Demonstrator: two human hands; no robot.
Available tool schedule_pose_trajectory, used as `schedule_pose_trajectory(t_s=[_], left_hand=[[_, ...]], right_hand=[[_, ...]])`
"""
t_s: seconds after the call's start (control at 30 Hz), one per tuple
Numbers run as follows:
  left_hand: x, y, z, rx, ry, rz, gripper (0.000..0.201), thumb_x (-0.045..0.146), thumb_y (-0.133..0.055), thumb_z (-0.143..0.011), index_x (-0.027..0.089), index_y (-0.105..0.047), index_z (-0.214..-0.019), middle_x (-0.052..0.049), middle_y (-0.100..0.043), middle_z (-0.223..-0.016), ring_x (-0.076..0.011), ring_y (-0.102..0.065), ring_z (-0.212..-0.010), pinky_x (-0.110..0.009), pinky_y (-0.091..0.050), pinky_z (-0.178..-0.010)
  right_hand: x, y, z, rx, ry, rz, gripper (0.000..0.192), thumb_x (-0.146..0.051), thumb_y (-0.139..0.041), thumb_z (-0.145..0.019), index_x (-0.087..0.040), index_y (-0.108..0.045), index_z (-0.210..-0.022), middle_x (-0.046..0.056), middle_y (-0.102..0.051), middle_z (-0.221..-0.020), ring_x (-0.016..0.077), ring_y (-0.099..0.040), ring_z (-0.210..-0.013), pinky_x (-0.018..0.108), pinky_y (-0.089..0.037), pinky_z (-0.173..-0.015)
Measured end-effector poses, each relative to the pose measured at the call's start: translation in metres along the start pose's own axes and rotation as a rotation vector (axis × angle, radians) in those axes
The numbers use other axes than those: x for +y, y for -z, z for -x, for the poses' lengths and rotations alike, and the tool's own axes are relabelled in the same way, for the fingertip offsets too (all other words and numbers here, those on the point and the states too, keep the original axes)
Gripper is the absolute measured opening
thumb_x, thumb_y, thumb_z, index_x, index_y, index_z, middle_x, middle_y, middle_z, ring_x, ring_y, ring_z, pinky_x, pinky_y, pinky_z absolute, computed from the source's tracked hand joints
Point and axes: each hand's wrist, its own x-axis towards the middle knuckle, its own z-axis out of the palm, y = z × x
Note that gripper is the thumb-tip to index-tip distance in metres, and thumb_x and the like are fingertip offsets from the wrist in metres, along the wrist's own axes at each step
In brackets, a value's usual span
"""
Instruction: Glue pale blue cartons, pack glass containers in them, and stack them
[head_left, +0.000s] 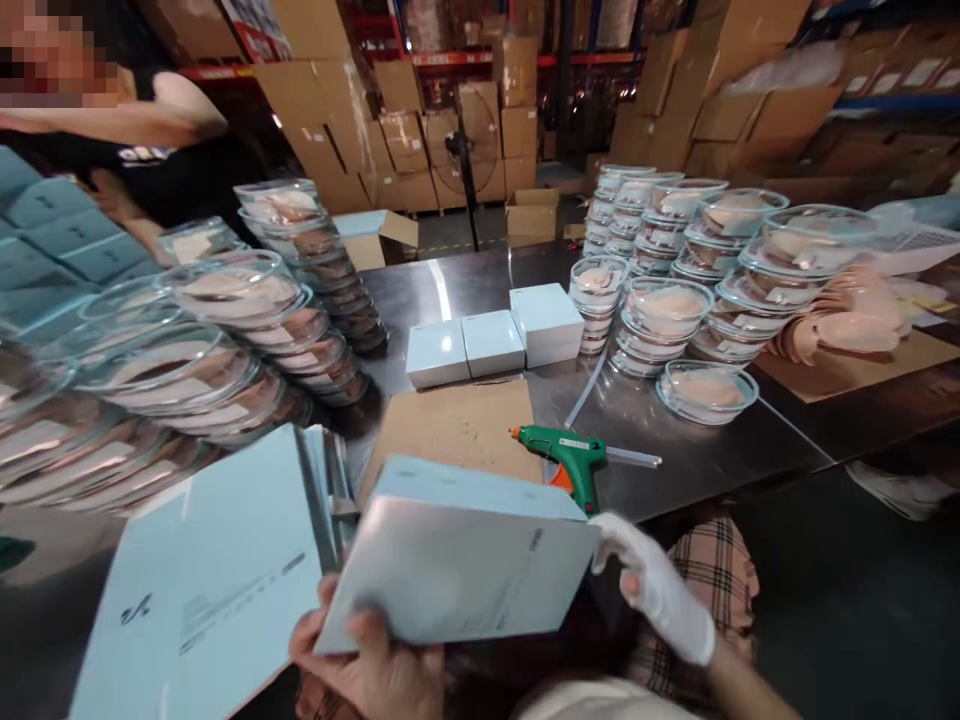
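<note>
We hold a pale-blue, rectangular box with fine print on its face tilted above the near edge of the dark, shiny metal worktop. Our bare left hand pinches its lower left corner, thumb on the printed face. Our right hand in a white glove bends its fingers at the box's right edge; we cannot tell whether they press on it.

Reckoning from the box, we see a flat brown cardboard sheet at twelve o'clock, and just past it three smaller pale-blue boxes in a row. At two o'clock lies a green glue gun with an orange nozzle and trigger, a translucent stick out of its back. At nine o'clock we have a large, flat pale-blue panel with dark lettering.

Farther out, stacks of round, clear containers with bluish rims stand at ten to eleven o'clock and again at one to two. Behind the left stacks, a person in a dark top stands at ten o'clock. Beyond the worktop, at twelve, we see a black standing fan before brown cartons.
</note>
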Motion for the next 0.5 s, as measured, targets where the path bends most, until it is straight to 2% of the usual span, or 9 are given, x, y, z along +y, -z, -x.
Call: schedule_pose_trajectory(t_s=[0.1,0.17,0.2,0.27,0.33,0.4,0.43,0.47,0.5], left_hand=[[-0.002,0.001,0.000,-0.139,0.030,-0.168,0.028,0.048,-0.068,-0.092,0.031,-0.052,-0.108,0.000,-0.061,-0.132,-0.0243,-0.057,-0.133,-0.035,-0.056,-0.098],[0.004,0.001,-0.002,-0.280,-0.123,-0.368,0.033,0.050,-0.070,-0.090,0.025,-0.058,-0.108,-0.009,-0.056,-0.144,-0.0343,-0.043,-0.149,-0.048,-0.049,-0.113],[0.010,0.001,-0.004,-0.355,-0.276,-0.461,0.041,0.050,-0.077,-0.085,0.024,-0.060,-0.113,-0.012,-0.050,-0.153,-0.0388,-0.032,-0.157,-0.056,-0.038,-0.122],[0.026,-0.002,-0.011,-0.567,-0.607,-0.614,0.068,0.047,-0.088,-0.074,0.025,-0.058,-0.132,-0.016,-0.039,-0.165,-0.0445,-0.014,-0.162,-0.068,-0.011,-0.129],[0.042,-0.004,-0.020,-0.905,-0.772,-0.731,0.081,0.040,-0.087,-0.076,0.028,-0.050,-0.148,-0.017,-0.047,-0.161,-0.0461,-0.023,-0.160,-0.075,0.001,-0.126],[0.050,0.000,-0.030,-1.156,-0.675,-0.804,0.077,0.033,-0.079,-0.081,0.030,-0.049,-0.152,-0.013,-0.063,-0.148,-0.0430,-0.046,-0.149,-0.073,-0.010,-0.127],[0.050,0.004,-0.034,-1.172,-0.576,-0.812,0.075,0.032,-0.078,-0.080,0.032,-0.052,-0.150,-0.010,-0.068,-0.140,-0.0411,-0.055,-0.142,-0.069,-0.021,-0.128],[0.047,0.011,-0.038,-1.119,-0.480,-0.812,0.074,0.034,-0.079,-0.076,0.033,-0.056,-0.147,-0.007,-0.072,-0.134,-0.0407,-0.061,-0.136,-0.064,-0.032,-0.125],[0.042,0.019,-0.041,-1.028,-0.403,-0.808,0.075,0.037,-0.080,-0.072,0.034,-0.060,-0.144,-0.006,-0.074,-0.128,-0.0417,-0.063,-0.133,-0.060,-0.043,-0.120]], right_hand=[[-0.020,-0.001,0.015,0.106,-0.053,0.043,0.065,-0.080,-0.065,-0.085,-0.020,-0.069,-0.111,0.009,-0.075,-0.091,0.0233,-0.072,-0.080,0.033,-0.062,-0.074],[-0.045,0.006,0.007,0.147,0.033,0.176,0.045,-0.065,-0.064,-0.095,-0.021,-0.070,-0.103,0.006,-0.076,-0.086,0.0195,-0.071,-0.073,0.028,-0.060,-0.068],[-0.058,0.010,0.000,0.086,0.131,0.275,0.035,-0.055,-0.063,-0.099,-0.021,-0.070,-0.098,0.004,-0.076,-0.083,0.0173,-0.070,-0.070,0.025,-0.057,-0.065],[-0.081,0.017,-0.017,-0.160,0.414,0.452,0.021,-0.037,-0.060,-0.104,-0.021,-0.070,-0.094,0.003,-0.076,-0.080,0.0148,-0.070,-0.071,0.023,-0.056,-0.070],[-0.098,0.023,-0.036,-0.447,0.685,0.523,0.018,-0.028,-0.056,-0.105,-0.021,-0.071,-0.101,0.003,-0.078,-0.086,0.0140,-0.073,-0.080,0.023,-0.056,-0.080],[-0.107,0.042,-0.058,-0.621,0.771,0.529,0.020,-0.035,-0.059,-0.103,-0.021,-0.072,-0.110,0.005,-0.080,-0.097,0.0154,-0.075,-0.092,0.024,-0.056,-0.088],[-0.109,0.060,-0.070,-0.621,0.724,0.560,0.025,-0.040,-0.063,-0.101,-0.020,-0.073,-0.113,0.006,-0.080,-0.102,0.0166,-0.075,-0.096,0.025,-0.056,-0.090],[-0.110,0.083,-0.083,-0.536,0.604,0.634,0.031,-0.045,-0.067,-0.097,-0.020,-0.074,-0.114,0.008,-0.080,-0.108,0.0191,-0.075,-0.100,0.028,-0.056,-0.094],[-0.110,0.111,-0.097,-0.365,0.441,0.750,0.033,-0.045,-0.068,-0.095,-0.020,-0.075,-0.114,0.009,-0.079,-0.111,0.0211,-0.074,-0.102,0.030,-0.056,-0.095]])
